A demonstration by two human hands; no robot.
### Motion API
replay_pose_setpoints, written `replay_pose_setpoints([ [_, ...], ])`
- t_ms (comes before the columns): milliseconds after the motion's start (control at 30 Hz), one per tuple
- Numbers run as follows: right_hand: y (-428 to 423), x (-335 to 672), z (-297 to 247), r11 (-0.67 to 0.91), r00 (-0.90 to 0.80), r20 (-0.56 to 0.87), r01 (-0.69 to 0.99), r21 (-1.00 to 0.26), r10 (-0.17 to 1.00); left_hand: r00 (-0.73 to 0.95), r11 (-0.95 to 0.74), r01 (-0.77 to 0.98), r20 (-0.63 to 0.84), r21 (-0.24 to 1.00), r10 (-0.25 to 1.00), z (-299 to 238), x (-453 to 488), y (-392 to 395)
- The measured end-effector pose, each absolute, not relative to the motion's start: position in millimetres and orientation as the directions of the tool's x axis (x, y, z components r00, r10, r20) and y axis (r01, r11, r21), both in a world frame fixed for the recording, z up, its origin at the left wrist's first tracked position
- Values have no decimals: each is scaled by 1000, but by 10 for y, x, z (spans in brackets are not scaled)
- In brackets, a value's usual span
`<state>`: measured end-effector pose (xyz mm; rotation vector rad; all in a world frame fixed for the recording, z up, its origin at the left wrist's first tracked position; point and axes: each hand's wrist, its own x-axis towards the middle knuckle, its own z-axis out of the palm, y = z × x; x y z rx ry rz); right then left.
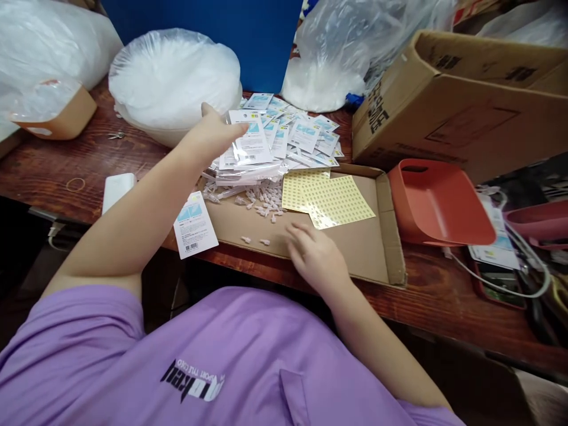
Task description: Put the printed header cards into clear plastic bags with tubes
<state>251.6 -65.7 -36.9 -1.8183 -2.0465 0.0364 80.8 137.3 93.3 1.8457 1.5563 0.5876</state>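
My left hand [215,133] reaches forward and grips a clear packet with a white and blue card [252,142], lifted from a heap of like packets [297,139] at the back of the cardboard tray [377,248]. My right hand [313,251] rests on the tray floor, fingers curled down, close to two small white plastic pieces [255,241]. A pile of such white pieces [260,198] lies further back. Yellow sticker sheets [332,201] lie beside my right hand. One packet [194,223] lies apart at the tray's left edge.
A bowl wrapped in a plastic bag [173,83] stands behind my left hand. A large cardboard box [461,100] and a red plastic bin [437,204] are at the right, with cables and a phone [501,278]. A white box [116,189] lies on the wooden table.
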Motion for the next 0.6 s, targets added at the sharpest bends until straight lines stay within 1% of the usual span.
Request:
replay_pose_setpoints([
  [67,-582,2724,-345,-13,42,164,985,-173,986,307,-244,760,-2,603,952,876,655,1161],
  [133,-419,2907,-298,-129,133,44,989,-71,990,371,-345,839,19,421,928,789,472,934],
  [167,-316,2970,-277,-155,155,-13,987,-39,988,353,-340,885,19,319,936,736,374,829],
  [233,-104,3027,-253,-167,164,-114,986,-16,980,245,-248,960,35,134,969,614,172,644],
  [267,-10,3025,-253,-176,172,-156,984,-15,973,180,-182,981,33,69,983,548,70,564],
  [300,68,3009,-261,-187,180,-191,982,-18,965,119,-119,992,13,34,993,480,-29,490],
  [367,165,2964,-298,-186,177,-218,982,-19,960,30,-27,998,-58,52,998,347,-216,360],
  [433,188,2934,-343,-158,151,-202,987,-17,968,-26,40,991,-109,131,994,224,-372,252],
  [533,137,2959,-373,-120,114,-178,992,-24,977,-101,127,962,-115,244,988,68,-524,153],
  [600,76,3021,-349,-124,115,-181,991,-41,977,-120,148,937,-106,318,987,-23,-572,147],
])
